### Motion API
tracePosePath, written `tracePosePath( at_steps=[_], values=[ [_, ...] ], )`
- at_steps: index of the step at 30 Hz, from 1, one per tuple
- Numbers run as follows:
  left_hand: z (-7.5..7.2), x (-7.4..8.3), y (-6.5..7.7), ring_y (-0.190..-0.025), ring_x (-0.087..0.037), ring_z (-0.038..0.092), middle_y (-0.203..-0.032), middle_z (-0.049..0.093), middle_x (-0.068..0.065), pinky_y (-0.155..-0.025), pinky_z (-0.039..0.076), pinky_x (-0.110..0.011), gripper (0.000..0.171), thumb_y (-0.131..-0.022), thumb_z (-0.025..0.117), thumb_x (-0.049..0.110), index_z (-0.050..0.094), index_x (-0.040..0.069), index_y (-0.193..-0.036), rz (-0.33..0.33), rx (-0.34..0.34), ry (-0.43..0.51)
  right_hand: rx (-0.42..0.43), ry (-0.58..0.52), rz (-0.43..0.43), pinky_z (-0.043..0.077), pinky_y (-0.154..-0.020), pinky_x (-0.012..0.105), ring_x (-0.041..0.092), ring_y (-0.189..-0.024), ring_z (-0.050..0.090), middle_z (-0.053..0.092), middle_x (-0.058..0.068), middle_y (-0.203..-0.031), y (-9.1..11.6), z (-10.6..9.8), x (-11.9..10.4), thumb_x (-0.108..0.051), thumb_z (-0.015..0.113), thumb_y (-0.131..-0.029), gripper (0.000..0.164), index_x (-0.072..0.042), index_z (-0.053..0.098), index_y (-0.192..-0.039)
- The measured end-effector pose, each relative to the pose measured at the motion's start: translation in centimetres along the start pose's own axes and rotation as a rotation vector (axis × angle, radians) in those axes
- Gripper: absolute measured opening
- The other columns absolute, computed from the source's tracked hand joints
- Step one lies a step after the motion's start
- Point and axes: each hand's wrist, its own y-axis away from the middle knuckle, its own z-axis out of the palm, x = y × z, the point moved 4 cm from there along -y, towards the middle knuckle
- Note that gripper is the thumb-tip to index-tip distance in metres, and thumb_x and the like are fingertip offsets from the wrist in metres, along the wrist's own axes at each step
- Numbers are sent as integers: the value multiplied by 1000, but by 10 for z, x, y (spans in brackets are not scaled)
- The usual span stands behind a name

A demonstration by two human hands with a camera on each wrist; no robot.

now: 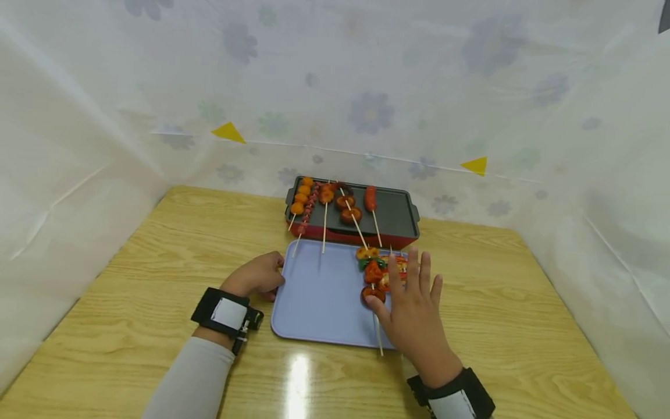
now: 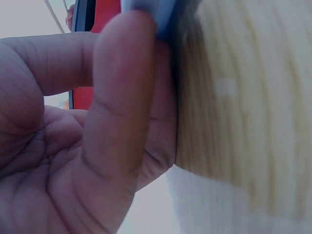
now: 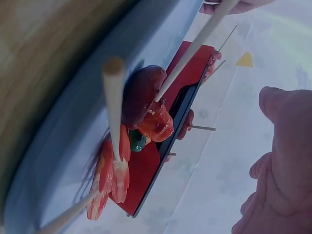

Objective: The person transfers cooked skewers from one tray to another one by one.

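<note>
My left hand (image 1: 259,274) grips the left edge of a lavender tray (image 1: 324,302) that lies on the table. In the left wrist view, the thumb (image 2: 122,92) presses against the tray's rim, with the other fingers curled beside it. My right hand (image 1: 416,320) is held out over the tray's right side, fingers straight and spread, holding nothing. Below and beside it on the tray lies a mixed skewer (image 1: 373,272) with a mushroom, red chunk and green pepper. Shrimp skewers (image 3: 108,175) lie next to it, partly hidden by the right hand in the head view.
Behind the tray stands a red grill with a black plate (image 1: 395,215). On it lie several skewers: orange balls (image 1: 299,198), a thin pink one (image 1: 310,208), mushrooms (image 1: 349,216) and a sausage (image 1: 370,198). Some sticks overhang the tray. A patterned curtain (image 1: 335,87) encloses the table.
</note>
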Motion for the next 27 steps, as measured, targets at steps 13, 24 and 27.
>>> tracePosePath(
  at_steps=[13,24,27],
  values=[
    [-1,1,0,-60,-20,59,-85,57,-13,-53,53,-28,33,-88,54,-4,49,-5,-121,-3,-4,-12,19,-5,-14,11,-108,74,37,-147,-20,-20,16,-162,-24,4,15,-43,65,-94,90,-8,13,-159],
    [0,2,1,-60,-21,59,-86,58,-14,-52,53,-29,36,-86,53,-5,50,-7,-122,8,-7,4,-3,3,-16,14,-108,73,43,-147,-11,-3,27,-161,-68,19,34,-44,62,-96,83,-3,22,-156],
    [0,3,1,-60,-21,59,-86,58,-14,-52,53,-29,36,-86,54,-5,50,-7,-122,5,-6,7,-34,-15,-9,13,-109,72,44,-147,-10,-4,27,-161,-76,20,36,-43,60,-97,81,-3,23,-156]
  ],
)
